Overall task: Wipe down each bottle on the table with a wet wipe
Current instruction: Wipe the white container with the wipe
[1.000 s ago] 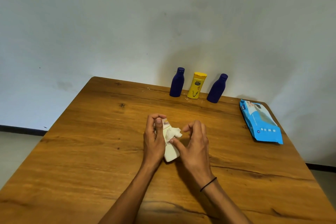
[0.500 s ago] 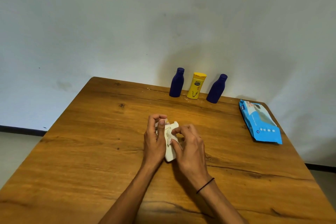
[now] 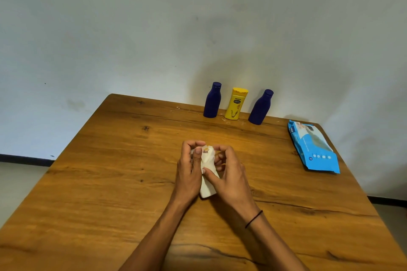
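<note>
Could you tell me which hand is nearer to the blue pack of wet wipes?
Right. The right hand is at the table's middle, left of the pack; the left hand is farther left, beyond the white bottle.

Bottles: four total. Two dark blue, left blue bottle (image 3: 212, 101) and right blue bottle (image 3: 260, 107); one yellow bottle (image 3: 236, 104); one white bottle (image 3: 207, 189). Wet wipe (image 3: 207, 156): one. Wipes pack (image 3: 313, 147): one. Hands: two. Table (image 3: 105, 182): one.

Right hand (image 3: 229, 178) now tight against wipe-wrapped bottle (image 3: 207, 185)
</note>
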